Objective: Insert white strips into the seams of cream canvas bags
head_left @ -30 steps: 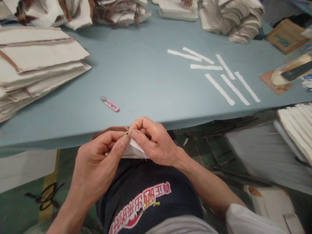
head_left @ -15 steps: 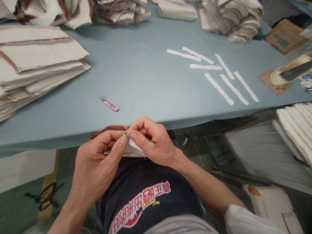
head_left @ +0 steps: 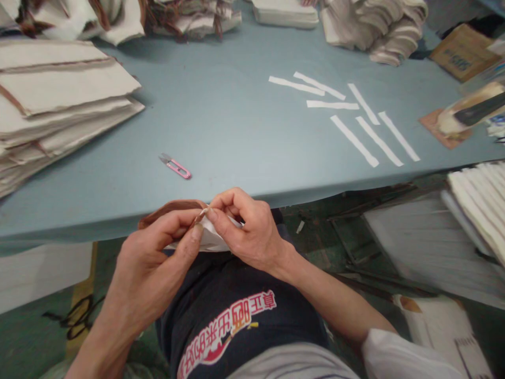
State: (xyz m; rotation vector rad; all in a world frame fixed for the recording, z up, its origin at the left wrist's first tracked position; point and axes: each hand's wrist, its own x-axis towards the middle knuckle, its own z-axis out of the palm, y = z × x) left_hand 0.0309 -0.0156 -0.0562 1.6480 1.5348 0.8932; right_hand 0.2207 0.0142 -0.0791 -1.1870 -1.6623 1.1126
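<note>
Just in front of the table edge, a white fabric piece with brown trim (head_left: 213, 238) is pinched between both hands above the dark apron. My left hand (head_left: 158, 258) is closed on its brown edge, thumb and fingers pressed together. Touching the same edge, my right hand (head_left: 252, 226) pinches it close to the left fingertips. The brown part arches up behind the left fingers. Pink thread snips (head_left: 175, 166) lie on the table beyond the hands. What is between the fingertips is partly hidden.
White strips (head_left: 355, 142) lie on the blue-green table (head_left: 221, 116). Folded cream fabric (head_left: 67, 84) is stacked at left, with more piles along the back. At right are a cardboard box (head_left: 460, 52), a brush-like tool on a brown pad (head_left: 445, 129) and a white stack (head_left: 481, 205).
The left fingers have shifted slightly down and left, and more of the brown edge shows between the hands. Both hands still pinch the fabric. The whole view has moved a little.
</note>
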